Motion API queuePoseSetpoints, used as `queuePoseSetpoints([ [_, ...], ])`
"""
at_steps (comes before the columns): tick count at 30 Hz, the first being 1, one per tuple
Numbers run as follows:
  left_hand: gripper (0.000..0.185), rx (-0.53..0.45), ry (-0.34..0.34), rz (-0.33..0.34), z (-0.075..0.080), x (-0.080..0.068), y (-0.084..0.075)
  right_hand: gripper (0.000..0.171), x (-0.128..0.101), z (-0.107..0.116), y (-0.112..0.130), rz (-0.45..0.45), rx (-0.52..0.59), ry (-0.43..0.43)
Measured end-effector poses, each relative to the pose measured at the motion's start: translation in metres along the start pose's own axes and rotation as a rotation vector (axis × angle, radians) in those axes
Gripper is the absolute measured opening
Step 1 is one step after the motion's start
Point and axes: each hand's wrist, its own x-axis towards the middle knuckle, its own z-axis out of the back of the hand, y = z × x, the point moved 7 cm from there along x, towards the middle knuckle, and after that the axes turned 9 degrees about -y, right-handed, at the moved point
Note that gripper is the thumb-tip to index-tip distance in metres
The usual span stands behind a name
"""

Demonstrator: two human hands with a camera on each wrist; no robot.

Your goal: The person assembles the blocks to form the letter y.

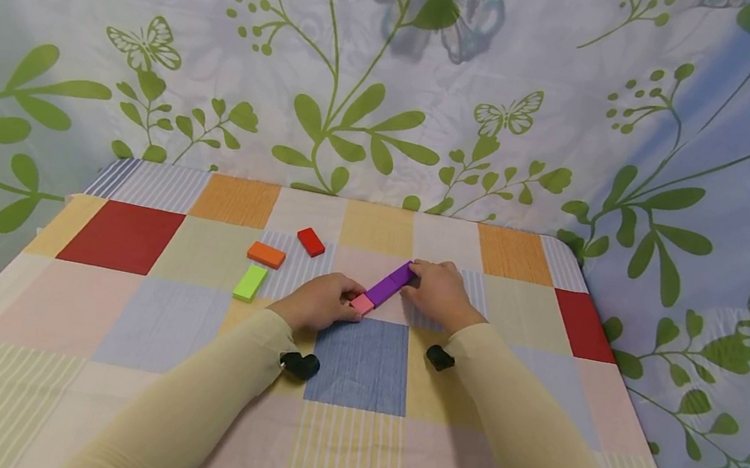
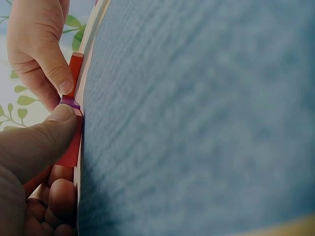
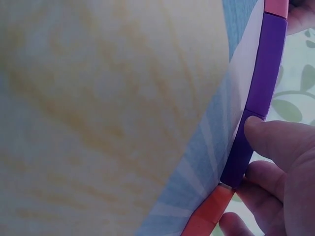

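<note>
My left hand (image 1: 321, 300) pinches a pink block (image 1: 362, 305) between thumb and fingers, at the near end of a slanting row. Two purple blocks (image 1: 388, 284) continue the row end to end, away to the right. My right hand (image 1: 442, 292) pinches the farther purple block (image 3: 241, 147), its thumb on one side and a finger on the other. An orange-red block (image 3: 209, 214) adjoins that block's end, with another finger of this hand beside it. The right hand hides this block in the head view. Past the right thumb, it also shows in the left wrist view.
Left of the row lie a red block (image 1: 311, 242), an orange block (image 1: 267, 254) and a lime-green block (image 1: 250, 282). They rest flat on the patchwork tablecloth (image 1: 214, 248). A leaf-print curtain (image 1: 402, 80) hangs behind the table's far edge.
</note>
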Motion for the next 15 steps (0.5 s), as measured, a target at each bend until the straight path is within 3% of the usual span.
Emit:
queuePoseSetpoints([
  [15, 0.045, 0.028, 0.004, -0.026, 0.0016, -0.0020, -0.0017, 0.059, 0.0008, -0.0008, -0.0001, 0.002, 0.007, 0.030],
])
